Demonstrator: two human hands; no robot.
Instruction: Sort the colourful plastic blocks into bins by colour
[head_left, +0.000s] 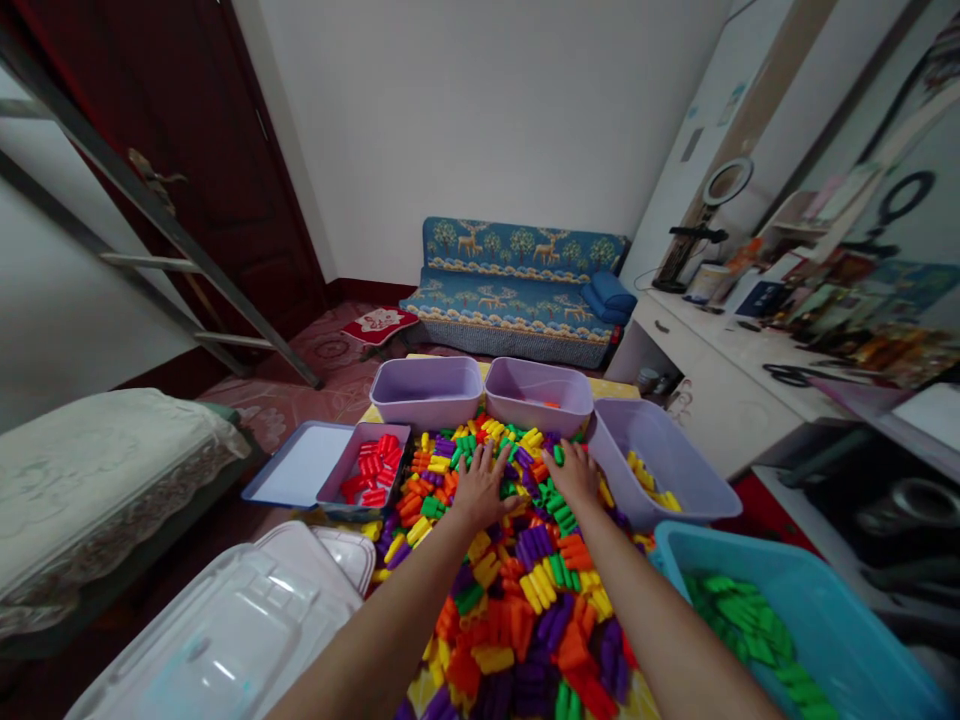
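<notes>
Toy building blocks (525, 620) in red, orange, yellow, green and purple lie heaped across the table in front of me. My left hand (480, 488) rests palm down on the far middle of the heap, its fingers spread and holding nothing that I can see. Just to its right, my right hand (574, 477) also lies on the blocks, fingers apart. A green block (559, 455) sits by its fingertips. What lies under both palms is hidden.
Around the heap stand a purple bin (427, 405), another with an orange piece (538, 400), one with yellow blocks (664, 480), a box of red blocks (334, 490) and a teal bin of green blocks (787, 570). Clear lids (225, 620) lie left. A sofa (517, 280) stands behind.
</notes>
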